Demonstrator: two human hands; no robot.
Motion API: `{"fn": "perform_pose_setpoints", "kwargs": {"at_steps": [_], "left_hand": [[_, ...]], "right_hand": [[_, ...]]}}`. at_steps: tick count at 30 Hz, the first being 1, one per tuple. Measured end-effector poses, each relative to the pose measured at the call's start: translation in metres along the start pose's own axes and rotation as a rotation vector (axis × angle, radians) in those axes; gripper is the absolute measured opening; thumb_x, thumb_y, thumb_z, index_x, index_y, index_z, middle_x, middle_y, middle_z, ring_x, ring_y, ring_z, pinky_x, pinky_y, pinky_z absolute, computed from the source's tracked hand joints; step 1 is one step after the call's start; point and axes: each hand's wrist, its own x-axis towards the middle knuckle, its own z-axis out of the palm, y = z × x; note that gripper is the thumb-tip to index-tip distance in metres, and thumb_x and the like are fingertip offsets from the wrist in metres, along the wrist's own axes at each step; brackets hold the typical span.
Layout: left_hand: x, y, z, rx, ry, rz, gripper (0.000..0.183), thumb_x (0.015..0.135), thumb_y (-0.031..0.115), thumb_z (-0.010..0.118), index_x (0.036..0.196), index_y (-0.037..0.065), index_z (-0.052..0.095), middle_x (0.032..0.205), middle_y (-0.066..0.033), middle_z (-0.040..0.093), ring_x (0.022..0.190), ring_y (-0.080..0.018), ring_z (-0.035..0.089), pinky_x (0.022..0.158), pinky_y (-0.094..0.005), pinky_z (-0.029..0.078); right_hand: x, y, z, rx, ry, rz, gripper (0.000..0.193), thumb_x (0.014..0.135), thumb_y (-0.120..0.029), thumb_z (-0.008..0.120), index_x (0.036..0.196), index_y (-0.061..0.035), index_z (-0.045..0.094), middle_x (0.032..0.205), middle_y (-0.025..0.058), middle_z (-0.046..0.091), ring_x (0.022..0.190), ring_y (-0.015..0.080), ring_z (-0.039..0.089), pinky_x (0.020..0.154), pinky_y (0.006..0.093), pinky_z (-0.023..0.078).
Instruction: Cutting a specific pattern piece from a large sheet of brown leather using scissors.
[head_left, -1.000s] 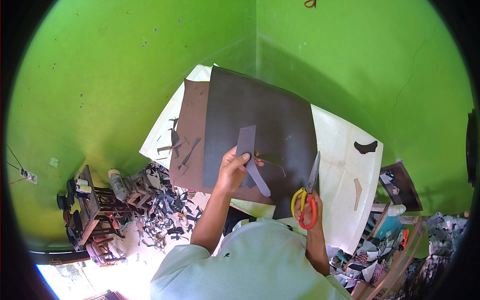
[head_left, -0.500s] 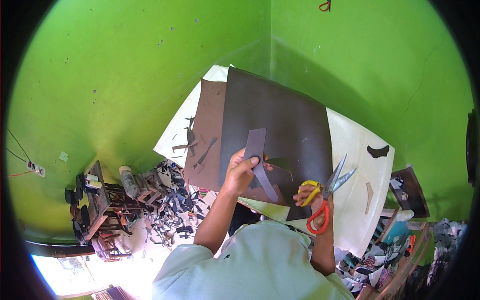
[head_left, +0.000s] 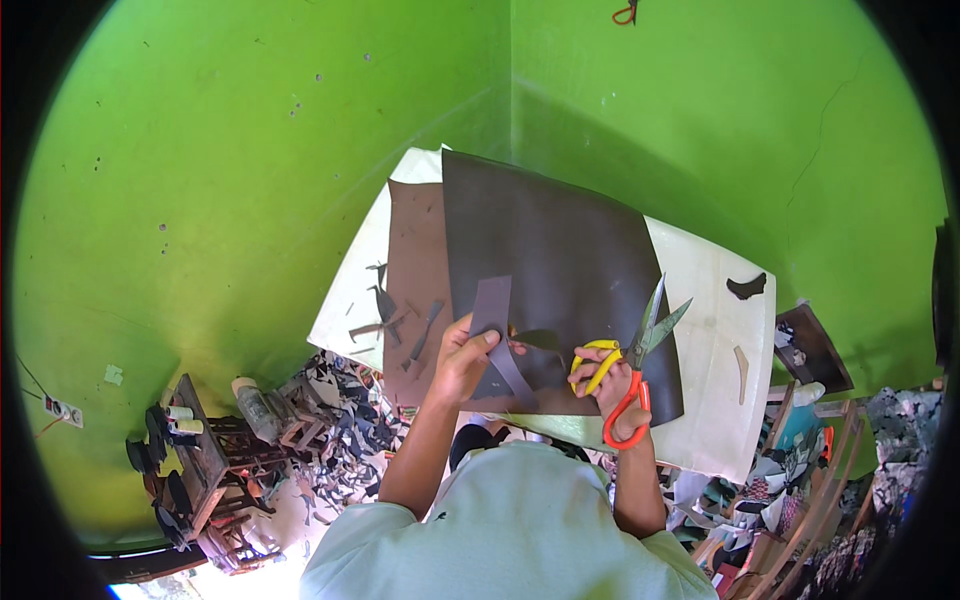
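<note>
My left hand (head_left: 466,362) pinches a flat brown strip of leather-like sheet (head_left: 491,304) between thumb and fingers. A narrower length slants down below the thumb; I cannot tell whether it is the same piece. A dark curved piece (head_left: 541,340) juts out beyond the fingertips. In my right hand (head_left: 612,392) is a pair of scissors (head_left: 652,338) with one yellow and one red handle. Its blades are spread apart, point away from me and touch no strip. Both hands are above a large dark brown sheet (head_left: 560,240), which overlaps a lighter brown sheet (head_left: 412,235).
Underneath lies a pale work surface (head_left: 706,262), with a black offcut (head_left: 746,288) and a beige sliver (head_left: 741,375) at the right. Thin dark scraps (head_left: 384,302) lie at the left. Green walls (head_left: 300,130) meet behind. Offcuts (head_left: 335,430) litter the floor beside a wooden stand (head_left: 205,455).
The whole view has shifted a little. The scissors have swung so their blades point more straight ahead, still spread apart. My left hand keeps its hold on the strip.
</note>
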Motion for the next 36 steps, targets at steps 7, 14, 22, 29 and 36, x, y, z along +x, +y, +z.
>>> {"fn": "perform_pose_setpoints", "kwargs": {"at_steps": [7,14,22,29,36], "left_hand": [[-0.008,0.032,-0.041,-0.018,0.037,-0.05,0.018,0.085,0.008,0.054,0.099,-0.002,0.058,0.091,-0.0099,0.06,0.084,-0.023,0.063,0.08,-0.0372,0.05],[-0.016,0.048,-0.058,-0.012,0.006,-0.1,0.022,0.083,0.012,0.058,0.101,-0.001,0.058,0.093,-0.0111,0.06,0.083,-0.0262,0.064,0.08,-0.0387,0.05],[-0.023,0.059,-0.075,0.055,-0.024,-0.077,0.022,0.084,0.011,0.058,0.101,-0.001,0.059,0.093,-0.0114,0.059,0.085,-0.0258,0.063,0.081,-0.0396,0.049],[-0.017,0.073,-0.084,0.19,-0.049,-0.014,0.019,0.085,0.01,0.058,0.1,-0.002,0.06,0.093,-0.0091,0.062,0.086,-0.0213,0.063,0.08,-0.0351,0.049],[-0.008,0.093,-0.078,0.288,-0.141,0.028,0.019,0.086,0.009,0.058,0.101,-0.002,0.061,0.091,-0.0073,0.064,0.086,-0.0168,0.062,0.08,-0.031,0.048]], "right_hand": [[0.002,0.043,0.018,0.101,-0.068,-0.035,0.105,0.042,-0.085,0.055,0.112,-0.0069,0.047,0.097,0.0114,0.059,0.063,0.0151,0.055,0.048,0.0263,0.045],[-0.005,0.059,0.034,0.283,-0.276,0.092,0.104,0.042,-0.081,0.063,0.11,-0.0034,0.048,0.092,0.0127,0.059,0.071,0.0201,0.06,0.057,0.0287,0.053],[-0.003,0.058,0.095,-0.022,-0.054,-0.042,0.099,0.045,-0.075,0.069,0.107,-0.0009,0.048,0.083,0.0119,0.059,0.068,0.0175,0.059,0.053,0.0266,0.05],[-0.021,0.047,0.097,-0.106,-0.015,0.285,0.073,0.057,-0.045,0.083,0.102,-0.0001,0.049,0.079,0.0101,0.059,0.058,0.0123,0.054,0.053,0.0231,0.045],[-0.039,0.044,0.092,-0.272,-0.278,0.441,0.097,0.048,-0.053,0.083,0.12,0.0001,0.045,0.107,0.0063,0.056,0.08,0.0117,0.051,0.074,0.0253,0.045]]}}
